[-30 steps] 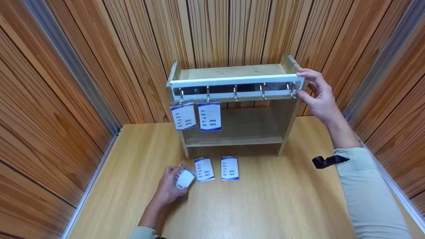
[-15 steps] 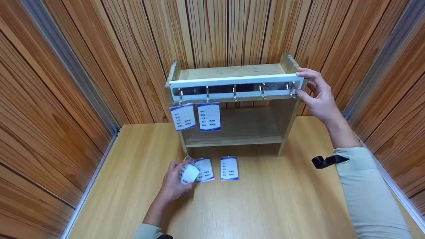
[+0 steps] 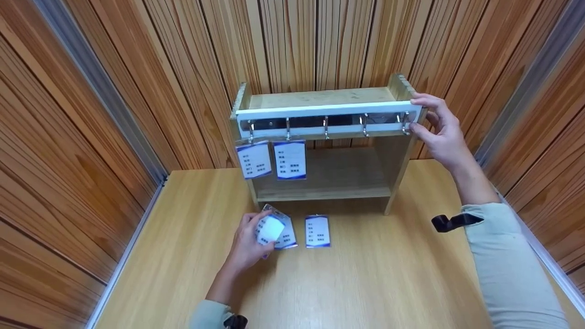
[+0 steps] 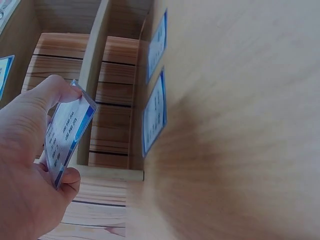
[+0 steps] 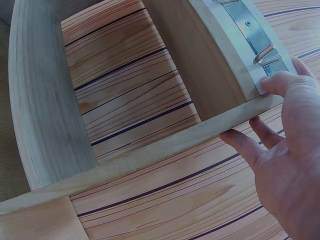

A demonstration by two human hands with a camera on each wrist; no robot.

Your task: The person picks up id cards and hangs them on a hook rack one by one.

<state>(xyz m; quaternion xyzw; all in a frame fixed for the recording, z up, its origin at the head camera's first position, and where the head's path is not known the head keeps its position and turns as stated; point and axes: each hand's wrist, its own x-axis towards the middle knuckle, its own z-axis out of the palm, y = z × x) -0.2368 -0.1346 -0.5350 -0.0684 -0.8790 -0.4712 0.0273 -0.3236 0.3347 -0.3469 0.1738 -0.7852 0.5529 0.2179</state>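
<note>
My left hand pinches a blue-and-white name badge in a clear sleeve by its edges, raised above the table in front of the shelf. Beneath it lies a second badge, partly covered from the head view. Another badge lies flat to the right. My right hand grips the right end of the white hook rail, thumb on its front, with fingers at the shelf's side panel. Two badges hang from the rail's left hooks: one tilted badge and one straighter badge.
The small wooden shelf stands on the table near the back wall. Metal hooks to the right, such as the middle hook, carry no badge. Wood-patterned walls enclose both sides.
My left hand has moved right and slightly toward the shelf with the badge, now over the badge on the table. My right hand keeps its place on the rail's end.
</note>
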